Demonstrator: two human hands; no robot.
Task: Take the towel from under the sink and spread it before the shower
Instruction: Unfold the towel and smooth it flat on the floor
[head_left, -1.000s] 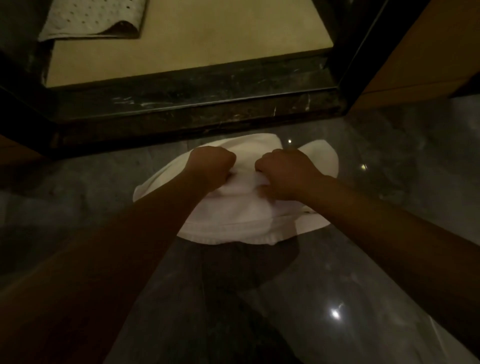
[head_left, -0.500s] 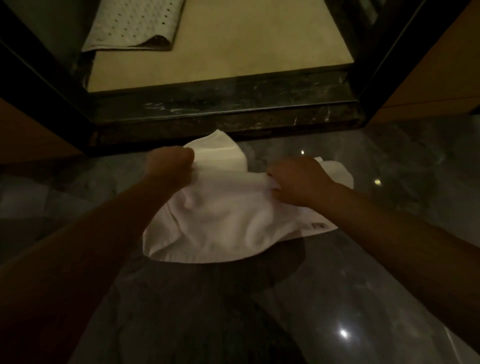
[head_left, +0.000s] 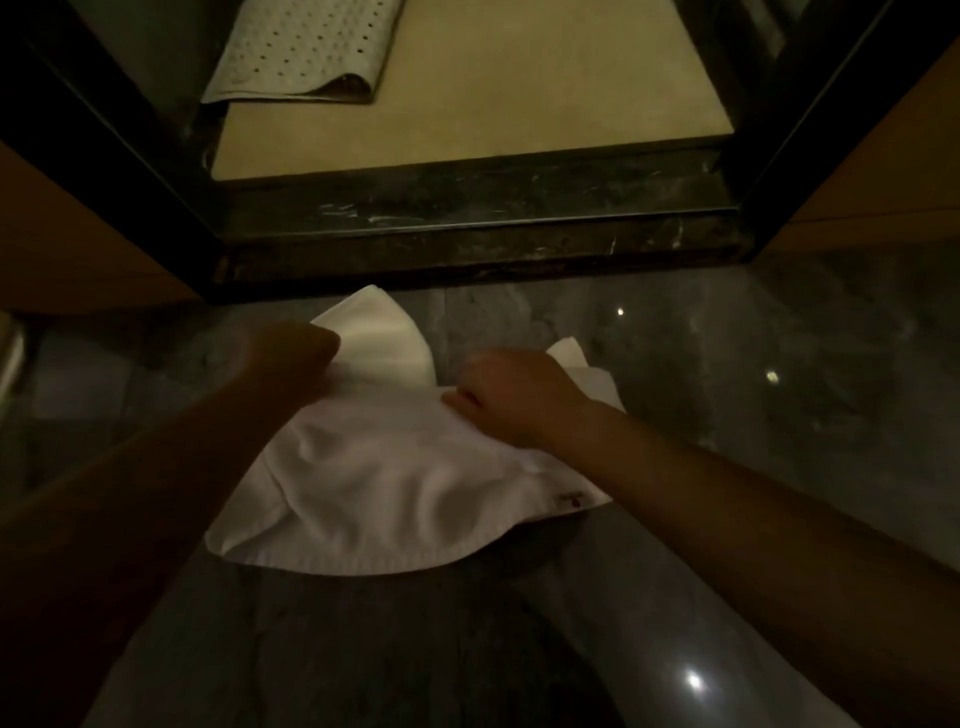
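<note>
Gripping the white towel (head_left: 374, 483) along its far edge, both hands were closed on the cloth. The left hand (head_left: 291, 358), blurred, had its fingers curled over the fabric just below a flap that stood up towards the dark stone step (head_left: 467, 244) of the shower. The right hand (head_left: 511, 400) pinched the same edge further right, knuckles up and fingers bent under. The towel lay partly unfolded on the grey polished floor (head_left: 727, 364), just in front of the step, its near hem curving in a loose arc. Beyond the step, a perforated mat (head_left: 306, 47) lay folded in the far left corner of the shower.

A second earlier the two fists had been close together, bunching the middle of the towel. Since then they had drawn apart, and the cloth had opened wider between them.
</note>
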